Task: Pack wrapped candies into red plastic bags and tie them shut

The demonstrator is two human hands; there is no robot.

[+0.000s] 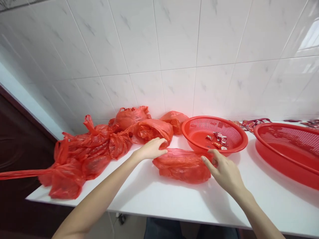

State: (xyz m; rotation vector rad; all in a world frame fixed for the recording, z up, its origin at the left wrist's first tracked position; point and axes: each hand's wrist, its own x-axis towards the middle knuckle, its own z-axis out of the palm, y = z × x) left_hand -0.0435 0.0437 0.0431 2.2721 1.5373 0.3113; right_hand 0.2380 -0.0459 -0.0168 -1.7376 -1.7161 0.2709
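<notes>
A red plastic bag (183, 167) is stretched sideways between my two hands, just above the white table. My left hand (154, 148) pinches its upper left edge between thumb and fingers. At the upper right edge of the same bag, my right hand (221, 165) has its fingers curled and closed on the plastic. Behind the bag stands a round red basket (199, 141) holding several small wrapped packets (221, 138). What the held bag contains, if anything, cannot be made out.
Several red bags (94, 149) are heaped at the left and back of the white table (139, 196). A larger red basket (281, 159) stands at the right, with packets (251, 124) behind it. A tiled wall (174, 89) borders the back.
</notes>
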